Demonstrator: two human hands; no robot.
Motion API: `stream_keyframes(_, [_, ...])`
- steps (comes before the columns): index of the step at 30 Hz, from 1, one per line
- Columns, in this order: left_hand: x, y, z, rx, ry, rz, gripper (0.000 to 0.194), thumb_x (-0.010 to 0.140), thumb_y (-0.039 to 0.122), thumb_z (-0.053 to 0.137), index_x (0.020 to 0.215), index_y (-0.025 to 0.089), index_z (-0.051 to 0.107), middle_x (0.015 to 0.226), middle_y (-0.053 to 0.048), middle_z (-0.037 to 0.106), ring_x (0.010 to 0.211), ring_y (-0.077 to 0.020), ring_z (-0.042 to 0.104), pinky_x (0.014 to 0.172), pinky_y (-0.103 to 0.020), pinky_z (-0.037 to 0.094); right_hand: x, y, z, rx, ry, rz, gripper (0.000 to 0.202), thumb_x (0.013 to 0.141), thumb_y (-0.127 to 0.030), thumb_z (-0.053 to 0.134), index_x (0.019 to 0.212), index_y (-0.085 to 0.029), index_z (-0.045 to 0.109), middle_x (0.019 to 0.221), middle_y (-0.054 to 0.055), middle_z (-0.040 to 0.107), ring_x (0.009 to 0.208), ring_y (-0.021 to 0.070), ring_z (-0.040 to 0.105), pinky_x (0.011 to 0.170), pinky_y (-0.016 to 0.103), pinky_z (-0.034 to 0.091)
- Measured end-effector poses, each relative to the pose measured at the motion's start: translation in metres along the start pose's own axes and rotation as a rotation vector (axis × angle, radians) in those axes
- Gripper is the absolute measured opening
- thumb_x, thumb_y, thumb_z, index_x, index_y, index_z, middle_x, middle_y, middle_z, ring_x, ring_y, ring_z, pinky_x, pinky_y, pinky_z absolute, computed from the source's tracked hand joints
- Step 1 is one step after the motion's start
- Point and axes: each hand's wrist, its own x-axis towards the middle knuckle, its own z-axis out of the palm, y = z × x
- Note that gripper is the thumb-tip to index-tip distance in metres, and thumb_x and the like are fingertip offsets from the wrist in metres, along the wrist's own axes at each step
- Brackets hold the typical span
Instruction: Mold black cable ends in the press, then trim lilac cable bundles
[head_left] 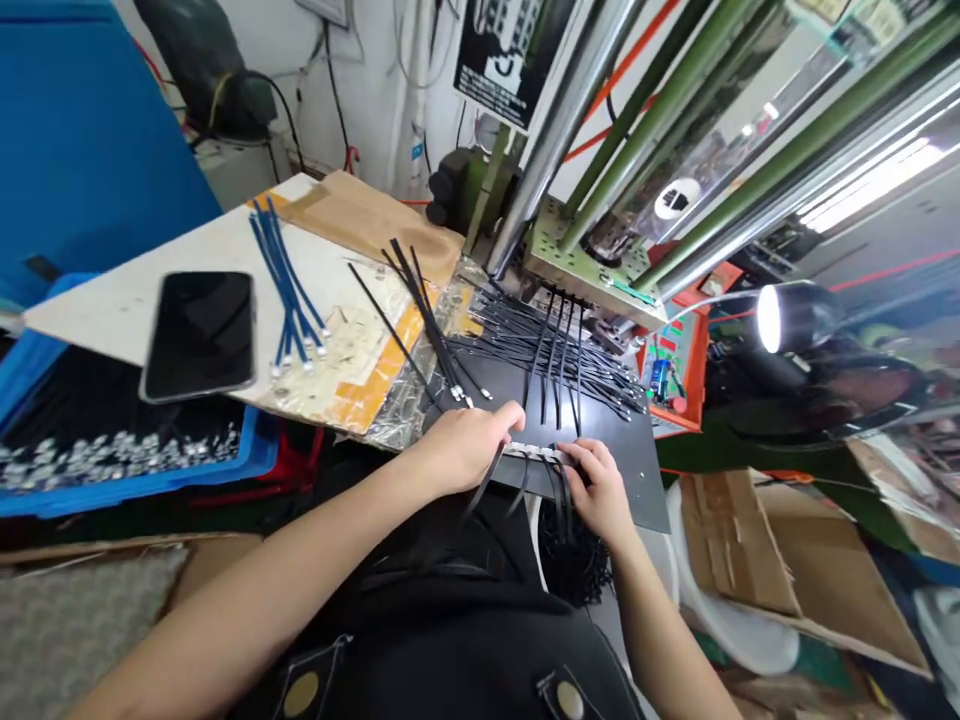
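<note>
At the front edge of the dark metal plate (637,485), my left hand (474,442) is closed at the left end of a white strip (534,453). The strip's right end is pinched by my right hand (598,484). Several black straps hang down from the strip between my hands. Just behind it, several black straps (559,375) lie side by side, reaching under the green press (581,262). A heap of black straps with metal tips (495,325) spreads across the plate. More black straps (435,335) lie close behind my left hand.
A phone (201,333) and several blue straps (283,280) lie on the white table (112,290) at left. A blue bin (259,450) holds many tipped black straps. To the right are an orange tray (695,375), a lamp (795,318) and a cardboard box (810,560).
</note>
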Motion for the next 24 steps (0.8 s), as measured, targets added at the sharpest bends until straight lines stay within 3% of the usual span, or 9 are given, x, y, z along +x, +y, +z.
stream_keyframes(4, [0.005,0.020,-0.012,0.201,-0.123,0.002,0.023,0.089,0.019,0.048,0.111,0.024,0.051,0.086,-0.004,0.073,0.078,-0.0245,0.071,0.066,-0.029,0.048,0.001,-0.001,0.001,-0.047,0.019,-0.029,0.023,0.095,-0.025,0.051,0.116,-0.020,0.062,0.105,0.009,0.060,0.095,0.0227,0.058,0.080,0.040,0.049])
stream_keyframes(8, [0.009,0.029,-0.003,0.339,-0.176,-0.010,0.026,0.090,0.012,0.041,0.112,0.021,0.053,0.084,-0.005,0.072,0.077,-0.0253,0.071,0.065,-0.031,0.051,0.001,-0.004,0.004,-0.067,0.038,-0.050,0.025,0.096,-0.025,0.051,0.117,-0.018,0.061,0.104,0.011,0.060,0.092,0.0234,0.059,0.075,0.040,0.050])
stream_keyframes(11, [0.008,0.021,-0.003,0.321,-0.203,0.016,0.037,0.091,0.013,0.041,0.126,0.021,0.052,0.095,-0.007,0.074,0.086,-0.0241,0.071,0.073,-0.032,0.054,0.000,-0.006,-0.008,-0.060,-0.024,-0.057,0.027,0.096,-0.025,0.049,0.120,-0.016,0.059,0.106,0.012,0.060,0.094,0.0240,0.059,0.076,0.040,0.052])
stream_keyframes(13, [0.010,0.008,-0.014,0.206,-0.205,0.053,0.046,0.091,0.015,0.045,0.136,0.025,0.049,0.115,-0.007,0.071,0.102,-0.0220,0.068,0.086,-0.033,0.053,0.004,0.000,-0.028,-0.020,-0.139,-0.100,0.031,0.097,-0.025,0.049,0.125,-0.017,0.057,0.114,0.013,0.059,0.100,0.0230,0.060,0.081,0.038,0.054])
stream_keyframes(15, [0.024,-0.007,-0.032,0.074,-0.168,0.028,0.044,0.089,0.019,0.052,0.133,0.026,0.054,0.127,-0.005,0.066,0.110,-0.0207,0.065,0.096,-0.033,0.051,0.017,0.013,-0.052,0.005,-0.191,-0.147,0.033,0.097,-0.025,0.050,0.128,-0.019,0.055,0.120,0.012,0.059,0.104,0.0214,0.060,0.087,0.035,0.055])
stream_keyframes(17, [0.054,-0.022,-0.048,-0.082,-0.103,-0.081,0.035,0.086,0.025,0.059,0.120,0.022,0.063,0.122,-0.007,0.067,0.104,-0.0206,0.066,0.094,-0.034,0.052,0.045,0.035,-0.071,-0.023,-0.117,-0.162,0.029,0.096,-0.026,0.051,0.124,-0.020,0.059,0.117,0.011,0.062,0.103,0.0213,0.062,0.089,0.036,0.054])
stream_keyframes(19, [0.101,-0.034,-0.057,-0.277,-0.015,-0.209,0.036,0.085,0.025,0.061,0.119,0.017,0.063,0.115,-0.009,0.068,0.093,-0.0181,0.068,0.083,-0.032,0.056,0.087,0.063,-0.079,-0.087,-0.011,-0.146,0.027,0.095,-0.026,0.050,0.117,-0.018,0.063,0.113,0.011,0.065,0.104,0.0236,0.062,0.094,0.040,0.052])
stream_keyframes(22, [0.188,-0.046,-0.054,-0.519,0.180,-0.349,0.048,0.088,0.019,0.057,0.135,0.015,0.048,0.116,-0.011,0.064,0.082,-0.0124,0.066,0.069,-0.024,0.055,0.168,0.106,-0.069,-0.213,0.038,-0.027,0.035,0.092,-0.017,0.047,0.124,-0.009,0.060,0.123,0.019,0.061,0.118,0.0287,0.056,0.104,0.044,0.045])
stream_keyframes(24, [0.243,-0.049,-0.048,-0.591,0.330,-0.487,0.046,0.089,0.018,0.057,0.134,0.019,0.047,0.108,-0.007,0.065,0.070,-0.0086,0.063,0.060,-0.020,0.051,0.220,0.129,-0.056,-0.282,-0.021,0.123,0.042,0.087,-0.008,0.047,0.128,-0.003,0.057,0.127,0.024,0.058,0.123,0.0317,0.052,0.106,0.046,0.043])
